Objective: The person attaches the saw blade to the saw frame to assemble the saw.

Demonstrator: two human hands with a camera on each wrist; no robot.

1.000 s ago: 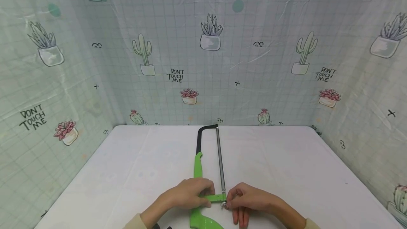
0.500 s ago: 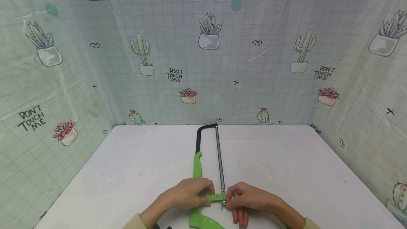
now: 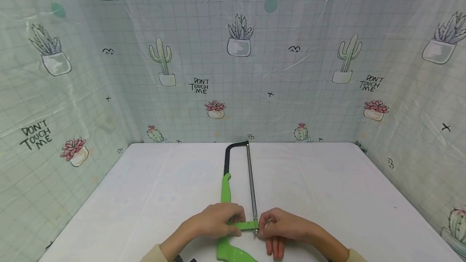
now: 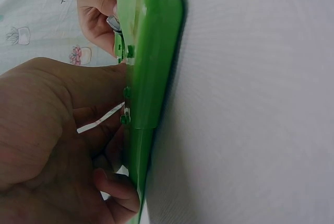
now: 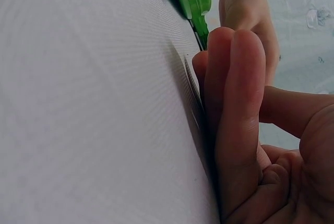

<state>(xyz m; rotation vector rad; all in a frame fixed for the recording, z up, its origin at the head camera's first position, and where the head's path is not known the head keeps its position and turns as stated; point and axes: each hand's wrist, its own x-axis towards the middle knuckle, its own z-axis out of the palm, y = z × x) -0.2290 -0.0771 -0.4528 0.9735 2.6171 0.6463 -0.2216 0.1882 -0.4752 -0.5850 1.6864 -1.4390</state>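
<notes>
A hacksaw with a green frame and a black front bow lies flat on the white table in the head view. Its grey blade runs along the right side, away from me. My left hand grips the frame around the green crosspiece, thumb on the near side. At the blade's near end sits a small metal wing nut, pinched by my right hand between thumb and index finger. The left wrist view also shows the wing nut at the right fingers. Other right-hand fingers rest on the table.
The white table spreads around the saw. A cactus-print curtain stands behind and on both sides. Small dark objects show partly at the bottom edge, left of the saw's handle.
The head view has shifted slightly. The wing nut's wings look turned a little between the right fingers. The left hand and the saw stay in place.
</notes>
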